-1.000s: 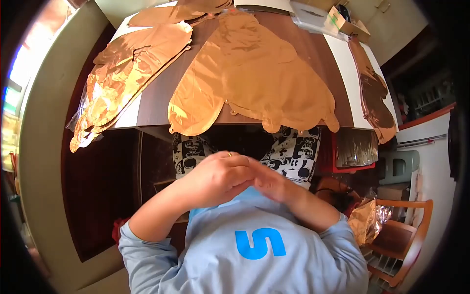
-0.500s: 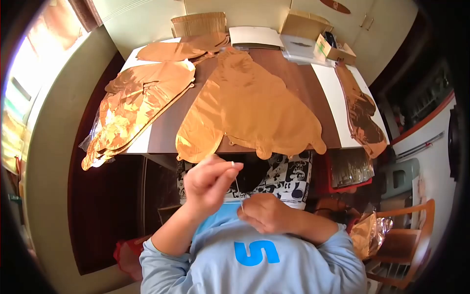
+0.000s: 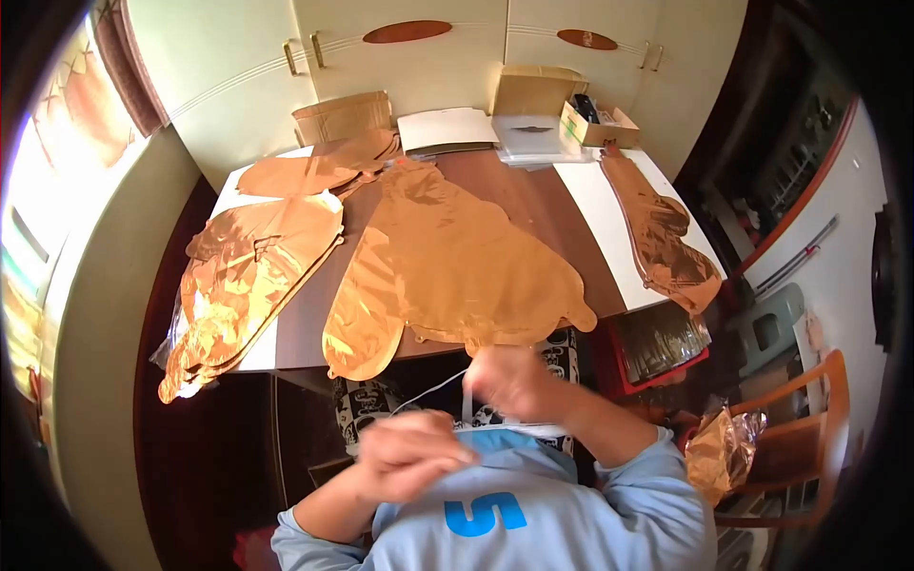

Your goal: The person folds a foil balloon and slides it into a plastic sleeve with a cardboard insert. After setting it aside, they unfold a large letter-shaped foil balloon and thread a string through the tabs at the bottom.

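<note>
A large flat sheet of copper-coloured foil (image 3: pixel 466 257) lies across the middle of the table, its lower edge over the front. My right hand (image 3: pixel 514 383), blurred by motion, is just below that edge with its fingers bent. A thin white string (image 3: pixel 428 391) runs from beside it down toward my left hand. Lower down, in front of my shirt, my left hand (image 3: pixel 414 455) is closed, fingers pressed together; what it holds, if anything, is hidden.
More foil pieces lie on the table's left (image 3: pixel 257 257) and right (image 3: pixel 662 233). At the back stand cardboard (image 3: pixel 345 121), white sheets (image 3: pixel 447 129) and a small box (image 3: pixel 602 127). A wooden chair (image 3: pixel 795 436) with crumpled foil (image 3: pixel 721 452) is at the right.
The view has tipped upward, showing more cupboard. My left hand has moved down toward my shirt, and my right hand has risen toward the foil's lower edge. The string now slants between them.
</note>
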Motion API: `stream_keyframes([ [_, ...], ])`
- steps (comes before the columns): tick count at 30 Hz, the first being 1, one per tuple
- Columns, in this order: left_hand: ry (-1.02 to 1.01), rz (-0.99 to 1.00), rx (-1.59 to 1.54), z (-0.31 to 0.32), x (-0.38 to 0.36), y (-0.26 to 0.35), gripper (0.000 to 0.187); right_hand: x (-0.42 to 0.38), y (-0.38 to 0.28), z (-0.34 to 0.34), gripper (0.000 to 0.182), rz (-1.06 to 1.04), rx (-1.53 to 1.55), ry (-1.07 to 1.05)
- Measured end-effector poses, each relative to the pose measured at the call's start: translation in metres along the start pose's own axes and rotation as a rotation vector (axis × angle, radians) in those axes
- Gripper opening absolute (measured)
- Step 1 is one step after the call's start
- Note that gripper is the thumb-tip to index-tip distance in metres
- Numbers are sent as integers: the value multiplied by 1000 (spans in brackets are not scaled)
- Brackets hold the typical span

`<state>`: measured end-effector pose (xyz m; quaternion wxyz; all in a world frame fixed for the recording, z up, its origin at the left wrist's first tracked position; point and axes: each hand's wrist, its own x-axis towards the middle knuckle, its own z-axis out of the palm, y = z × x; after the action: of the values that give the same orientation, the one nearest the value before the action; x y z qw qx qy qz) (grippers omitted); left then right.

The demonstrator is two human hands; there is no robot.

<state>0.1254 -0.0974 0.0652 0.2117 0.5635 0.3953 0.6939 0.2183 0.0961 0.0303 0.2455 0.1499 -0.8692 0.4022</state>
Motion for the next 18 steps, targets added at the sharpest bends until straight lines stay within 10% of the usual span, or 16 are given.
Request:
stream_keyframes([
  [3, 368, -132, -31, -21, -3, -21, 8, -8, -23, 19, 8, -194, 101, -147],
  [6, 48, 49, 815, -18, 3, -46, 15, 9, -23, -1, 11, -304, 108, 30],
  [10, -181, -141, -157, -4, 5, -22, 7, 8, 6, -9, 21, 210, 146, 57],
  [14, 183, -107, 202, -15, 8, -22, 11, -12, -5, 14, 17, 165, 345, -305],
  [18, 452, -417, 410, -25, 15, -46, 16, 4, -11, -13, 21, 61, 347, -182],
])
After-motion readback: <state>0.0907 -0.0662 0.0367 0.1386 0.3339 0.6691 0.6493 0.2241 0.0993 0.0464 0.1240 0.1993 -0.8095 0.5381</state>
